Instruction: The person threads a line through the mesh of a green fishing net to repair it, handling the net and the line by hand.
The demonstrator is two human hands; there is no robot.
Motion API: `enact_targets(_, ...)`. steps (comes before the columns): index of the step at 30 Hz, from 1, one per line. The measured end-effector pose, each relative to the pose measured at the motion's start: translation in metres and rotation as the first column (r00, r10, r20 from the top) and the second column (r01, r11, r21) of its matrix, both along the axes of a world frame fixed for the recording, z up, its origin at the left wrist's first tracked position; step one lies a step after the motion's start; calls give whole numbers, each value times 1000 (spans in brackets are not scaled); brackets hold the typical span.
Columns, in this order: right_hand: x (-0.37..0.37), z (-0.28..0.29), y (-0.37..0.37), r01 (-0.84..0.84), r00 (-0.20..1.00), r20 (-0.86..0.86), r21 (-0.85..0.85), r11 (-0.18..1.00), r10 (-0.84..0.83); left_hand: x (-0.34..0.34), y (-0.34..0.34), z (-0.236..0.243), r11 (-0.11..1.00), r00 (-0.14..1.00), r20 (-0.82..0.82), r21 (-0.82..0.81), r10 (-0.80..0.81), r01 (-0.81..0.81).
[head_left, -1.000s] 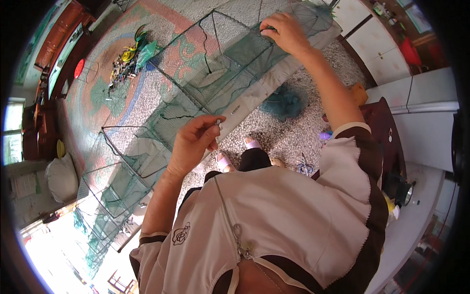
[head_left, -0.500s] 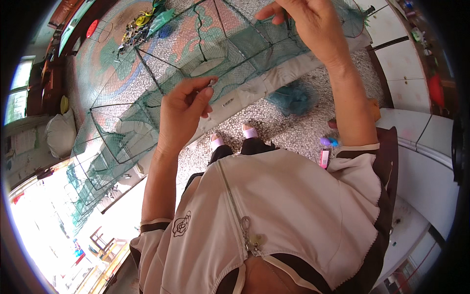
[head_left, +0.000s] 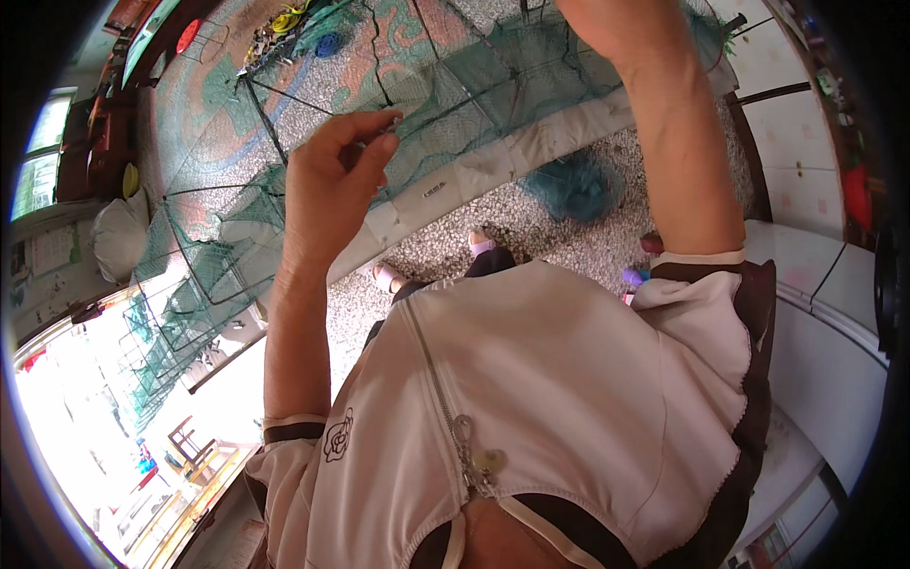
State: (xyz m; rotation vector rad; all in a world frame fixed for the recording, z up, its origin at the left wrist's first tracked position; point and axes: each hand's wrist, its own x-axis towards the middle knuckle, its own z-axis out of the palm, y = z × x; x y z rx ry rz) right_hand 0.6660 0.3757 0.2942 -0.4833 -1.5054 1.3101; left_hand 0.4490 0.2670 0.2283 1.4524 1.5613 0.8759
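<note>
My left hand (head_left: 332, 185) is closed, thumb and forefinger pinching a small greyish piece (head_left: 392, 123), too small to make out fully, in front of a long green mesh net (head_left: 455, 104) on thin dark frames. The net stretches diagonally across the view along a pale padded strip (head_left: 436, 190). My right hand (head_left: 621, 28) is raised at the top edge over the net's right part, its fingers mostly out of frame, so what it holds is hidden.
A bundle of blue-green netting (head_left: 569, 185) lies on the speckled floor by my slippered feet (head_left: 481, 242). Tangled cords (head_left: 284, 28) and a red round item (head_left: 188, 36) are at upper left, a white sack (head_left: 116, 237) at left, white cabinets (head_left: 815, 266) at right, and a bright doorway at lower left.
Both hands have risen in the view, the left also shifting leftward, still pinching the small piece. My right hand has moved up and right until its fingers left the frame.
</note>
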Motion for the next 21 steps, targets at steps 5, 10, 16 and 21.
enact_targets(5, -6, 0, 5, -49, 997, -66, -9, 999, 49, 6, 2, 2, 1000, 987, -158, 17, 9, -6)
enact_targets(10, -9, 6, 4, -85, 992, -88, 85, 993, 93, 14, 5, -2, 994, 966, -257, 111, 11, 18)
enact_targets(16, -13, 7, 8, -68, 991, -106, 93, 993, 78, 21, 8, -5, 976, 915, -403, 197, -1, 88)
enact_targets(21, -16, 12, 6, -69, 990, -113, 114, 991, 82, 26, 12, -12, 957, 846, -534, 256, 20, 139)
